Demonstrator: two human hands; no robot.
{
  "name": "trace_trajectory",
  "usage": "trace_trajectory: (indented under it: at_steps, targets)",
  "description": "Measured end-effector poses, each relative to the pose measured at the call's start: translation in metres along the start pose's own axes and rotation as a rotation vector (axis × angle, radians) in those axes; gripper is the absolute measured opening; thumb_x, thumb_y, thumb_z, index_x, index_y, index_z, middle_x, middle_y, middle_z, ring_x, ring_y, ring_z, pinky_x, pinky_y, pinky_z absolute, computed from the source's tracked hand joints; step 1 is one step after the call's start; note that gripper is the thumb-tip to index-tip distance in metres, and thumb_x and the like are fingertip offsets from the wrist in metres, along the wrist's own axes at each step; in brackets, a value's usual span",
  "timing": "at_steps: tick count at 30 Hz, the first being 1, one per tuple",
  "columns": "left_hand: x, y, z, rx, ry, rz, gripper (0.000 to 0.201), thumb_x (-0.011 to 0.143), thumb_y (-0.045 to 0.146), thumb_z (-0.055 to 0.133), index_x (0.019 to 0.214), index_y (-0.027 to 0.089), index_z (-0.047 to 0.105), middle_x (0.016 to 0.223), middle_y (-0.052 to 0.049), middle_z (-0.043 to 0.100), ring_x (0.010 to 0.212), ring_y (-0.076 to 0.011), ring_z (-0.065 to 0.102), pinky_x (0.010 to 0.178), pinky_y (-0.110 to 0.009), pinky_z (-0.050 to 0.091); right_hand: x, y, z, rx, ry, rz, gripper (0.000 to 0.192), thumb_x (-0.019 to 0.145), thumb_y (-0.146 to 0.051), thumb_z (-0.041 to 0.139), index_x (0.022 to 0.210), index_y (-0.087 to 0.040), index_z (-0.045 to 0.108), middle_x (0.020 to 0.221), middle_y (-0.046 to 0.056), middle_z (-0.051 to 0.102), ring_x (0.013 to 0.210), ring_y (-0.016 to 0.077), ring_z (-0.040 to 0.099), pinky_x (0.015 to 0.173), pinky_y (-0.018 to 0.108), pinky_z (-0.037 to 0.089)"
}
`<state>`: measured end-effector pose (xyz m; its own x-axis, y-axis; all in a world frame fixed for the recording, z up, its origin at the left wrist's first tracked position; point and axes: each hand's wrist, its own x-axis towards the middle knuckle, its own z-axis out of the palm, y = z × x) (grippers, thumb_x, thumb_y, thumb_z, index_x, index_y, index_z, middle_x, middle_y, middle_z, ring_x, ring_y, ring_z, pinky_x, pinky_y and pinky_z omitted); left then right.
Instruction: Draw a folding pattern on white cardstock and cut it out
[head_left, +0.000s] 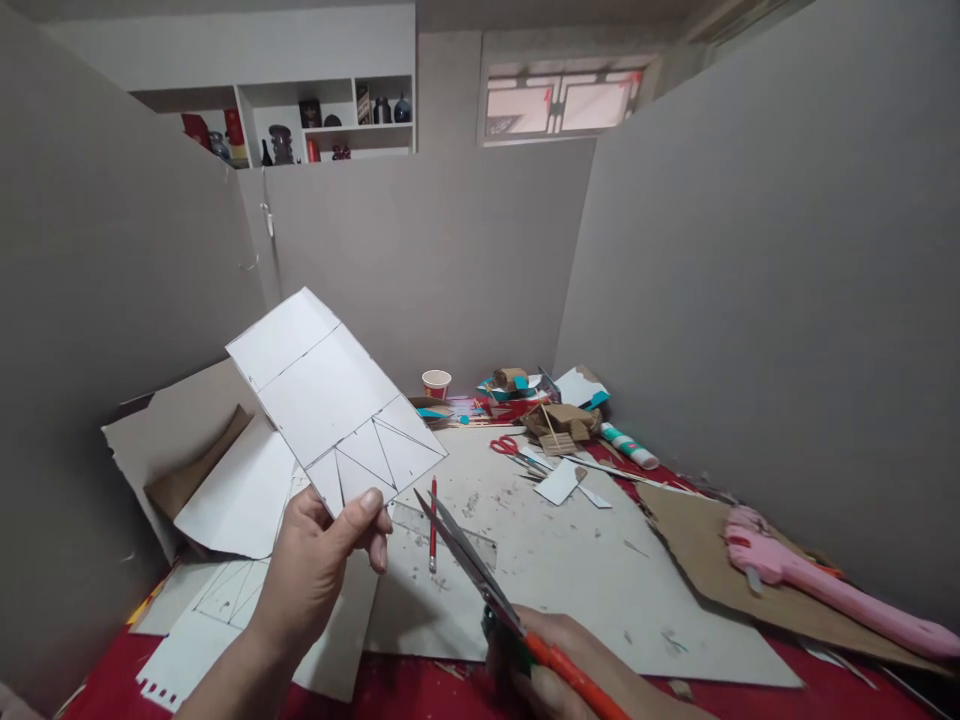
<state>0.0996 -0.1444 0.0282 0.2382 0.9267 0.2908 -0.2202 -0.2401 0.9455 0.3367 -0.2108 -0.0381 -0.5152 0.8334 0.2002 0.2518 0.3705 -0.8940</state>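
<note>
A white card sheet (334,400) ruled with pencil lines and triangles is held up above the counter (570,580), tilted, its lower corner pinched by the left hand (319,565), whose thumb and fingers (367,503) are clamped on the card edge. At about four o'clock from that corner, the right hand (577,670) grips orange-handled scissors (480,570), fingers closed round the handles, blades slightly parted and pointing toward eleven o'clock, tips just below the card. A red pencil (433,523) lies on the grey board beneath, near the blades. At nine o'clock lie more cut white pieces (240,495). Toward one o'clock sit red scissors (510,447), a paper cup (436,383) and a glue stick (628,446); at three o'clock a pink glue gun (825,590) rests on brown cardboard.
</note>
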Motion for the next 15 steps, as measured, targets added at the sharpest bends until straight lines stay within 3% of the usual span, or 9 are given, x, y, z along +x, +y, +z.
trace_trajectory:
  at_steps: [9, 15]
  targets:
    - [-0.0041, -0.0069, 0.0092, 0.086, -0.141, -0.108, 0.027, 0.087, 0.04, 0.067, 0.072, 0.017, 0.068, 0.058, 0.0, 0.066, 0.054, -0.0117, 0.059, 0.065, -0.026, 0.047, -0.0078, -0.0057, -0.0028, -0.116, -0.039, 0.02, 0.053, 0.094, -0.068, 0.033, 0.081, -0.019, 0.05, 0.066, -0.003, 0.037, 0.061, 0.0124, 0.033, 0.055, 0.025, 0.035]
    - [-0.0047, -0.0066, 0.0101, 0.133, -0.163, -0.132, 0.029, 0.088, 0.043, 0.066, 0.072, 0.019, 0.068, 0.059, 0.001, 0.067, 0.054, -0.0106, 0.059, 0.065, -0.024, 0.045, -0.004, -0.0062, -0.0025, -0.11, -0.043, -0.014, 0.051, 0.092, -0.068, 0.032, 0.077, -0.02, 0.041, 0.065, -0.003, 0.035, 0.058, 0.0113, 0.029, 0.051, 0.025, 0.029]
